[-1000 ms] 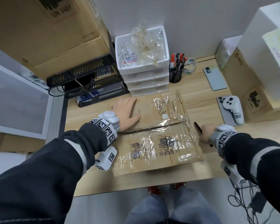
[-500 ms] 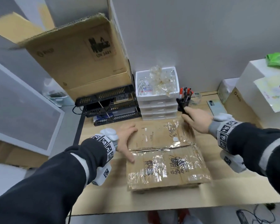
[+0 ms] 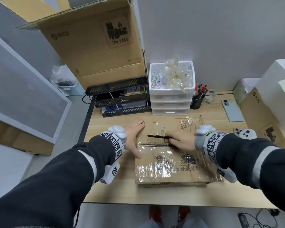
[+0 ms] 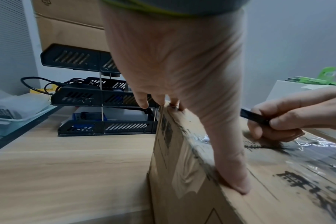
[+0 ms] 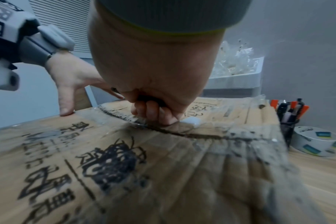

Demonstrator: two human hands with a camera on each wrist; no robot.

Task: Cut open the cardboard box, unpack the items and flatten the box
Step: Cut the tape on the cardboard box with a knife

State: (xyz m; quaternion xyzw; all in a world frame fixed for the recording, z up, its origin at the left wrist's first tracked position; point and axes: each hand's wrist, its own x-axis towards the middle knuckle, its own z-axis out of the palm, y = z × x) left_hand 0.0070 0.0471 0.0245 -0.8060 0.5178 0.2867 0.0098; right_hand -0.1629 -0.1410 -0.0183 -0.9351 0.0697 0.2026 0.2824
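Observation:
A taped cardboard box (image 3: pixel 171 162) with black printed characters lies flat on the wooden desk (image 3: pixel 115 190). My left hand (image 3: pixel 133 137) presses on the box's left edge, fingers spread straight and thumb (image 4: pixel 234 171) on the top edge. My right hand (image 3: pixel 179 139) grips a slim black cutter (image 3: pixel 158 137) over the taped centre seam (image 5: pixel 192 134), its dark end pointing left. In the right wrist view the curled fingers (image 5: pixel 153 112) rest on the seam; the blade tip is hidden.
A white drawer unit (image 3: pixel 171 97) and black paper trays (image 3: pixel 122 99) stand behind the box. A pen cup (image 3: pixel 197 101), tape roll (image 5: pixel 314 141), phone (image 3: pixel 232 111) and controller (image 3: pixel 245 134) lie to the right. Big cartons (image 3: pixel 92 43) rise at the back left.
My right hand came from the desk's right side, went to the pen cup, and now holds the black cutter over the box's seam. The left hand stayed on the box's left edge.

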